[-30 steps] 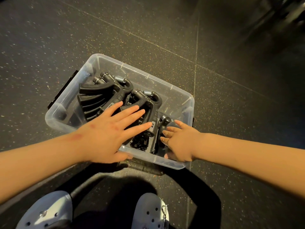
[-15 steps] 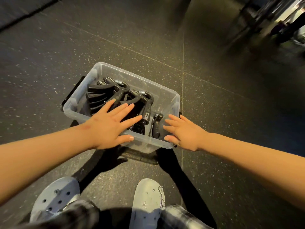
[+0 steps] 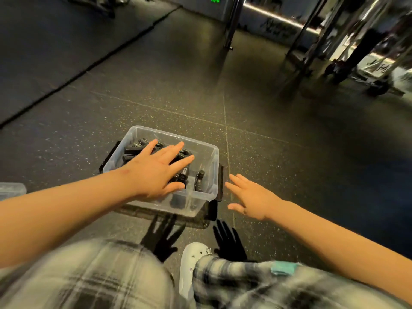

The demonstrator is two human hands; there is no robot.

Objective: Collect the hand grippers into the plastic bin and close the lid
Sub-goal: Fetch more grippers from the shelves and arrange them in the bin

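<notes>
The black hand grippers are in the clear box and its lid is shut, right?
No. The hand grippers are in the clear box, but it is not shut: the head view shows its top open under the left hand.

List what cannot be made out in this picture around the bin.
1. Number of hand grippers in the plastic bin: head view, the person's left grip covers most of them.
2. Whether that grip touches them or hovers above them: it cannot be told from this angle.
3. Clear plastic piece at the left edge: cut off by the frame; it may be the lid, but this is unsure.
</notes>
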